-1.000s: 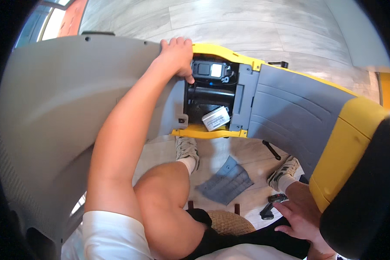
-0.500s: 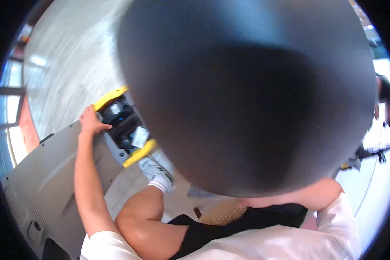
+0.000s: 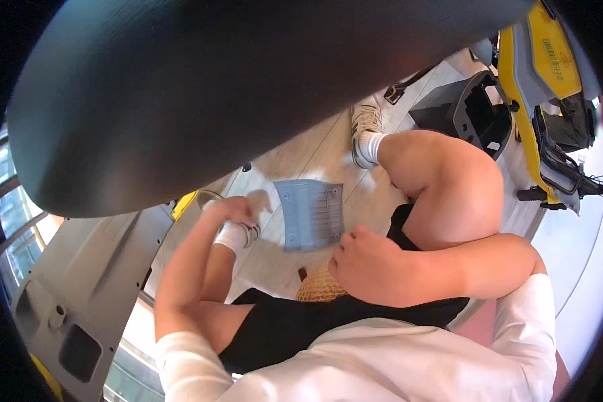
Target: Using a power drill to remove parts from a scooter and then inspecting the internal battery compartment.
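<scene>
Your left hand (image 3: 231, 209) sits at 9 o'clock of centre, fingers curled over the edge of the grey panel (image 3: 80, 281); it looks gripped on that edge, though the fingertips are hidden behind it. The panel runs from your hand down to 7 o'clock, with a yellow edge (image 3: 184, 203) showing just beside your knuckles. Your right hand (image 3: 372, 264) is at 5 o'clock of centre, closed in a loose fist over your lap, touching your thigh; cannot tell if it holds anything. A blue ribbed plate (image 3: 309, 213) lies flat on the floor between your two hands, apart from both. A big dark blurred shape (image 3: 234, 87) fills the top from 10 to 1 o'clock. Your raised knee (image 3: 449, 181) is at 3 o'clock, shoe (image 3: 365, 124) at 1 o'clock. A yellow and grey machine (image 3: 539, 74) stands at 2 o'clock, a dark open box (image 3: 476, 110) just beside it. A woven stool (image 3: 318, 288) shows under you.
</scene>
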`<state>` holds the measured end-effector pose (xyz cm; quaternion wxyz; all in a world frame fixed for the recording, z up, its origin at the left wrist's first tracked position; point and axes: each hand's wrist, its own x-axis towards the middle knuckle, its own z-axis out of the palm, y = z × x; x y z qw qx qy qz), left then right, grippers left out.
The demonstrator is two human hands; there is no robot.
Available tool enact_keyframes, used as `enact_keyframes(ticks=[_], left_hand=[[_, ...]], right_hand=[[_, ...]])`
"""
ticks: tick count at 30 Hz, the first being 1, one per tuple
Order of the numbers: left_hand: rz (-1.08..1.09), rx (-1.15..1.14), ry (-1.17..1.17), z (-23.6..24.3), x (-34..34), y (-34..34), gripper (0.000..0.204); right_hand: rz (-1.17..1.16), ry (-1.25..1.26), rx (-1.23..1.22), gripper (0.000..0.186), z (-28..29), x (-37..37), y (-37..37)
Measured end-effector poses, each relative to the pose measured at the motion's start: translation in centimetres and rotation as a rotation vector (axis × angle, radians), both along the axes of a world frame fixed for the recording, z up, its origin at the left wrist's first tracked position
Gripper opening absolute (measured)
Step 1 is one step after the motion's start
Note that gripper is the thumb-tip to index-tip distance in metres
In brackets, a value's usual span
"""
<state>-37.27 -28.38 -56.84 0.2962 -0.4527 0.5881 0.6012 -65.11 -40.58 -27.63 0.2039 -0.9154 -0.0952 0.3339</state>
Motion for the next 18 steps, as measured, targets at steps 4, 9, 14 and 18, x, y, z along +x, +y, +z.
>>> enact_keyframes(ticks=[4, 9, 14, 18], left_hand=[[0.154, -0.267, -0.270, -8.9, -3.1, 2.1, 0.063], [0.693, -0.669, -0.365, -10.1, -10.5, -0.6, 0.069], [0.509, -0.501, -0.523, -16.6, -7.7, 9.4, 0.043], [0.419, -0.566, -0.405, -11.8, -11.4, 4.6, 0.039]], right_hand=[[0.054, -0.003, 0.034, 0.023, -1.5, -1.2, 0.8], [-0.069, -0.032, -0.024, 0.024, -0.7, -1.0, -2.1], [-0.129, -0.103, 0.001, 0.025, 1.1, 0.0, -2.8], [-0.145, -0.056, -0.097, 0.031, -2.0, -1.4, -2.9]])
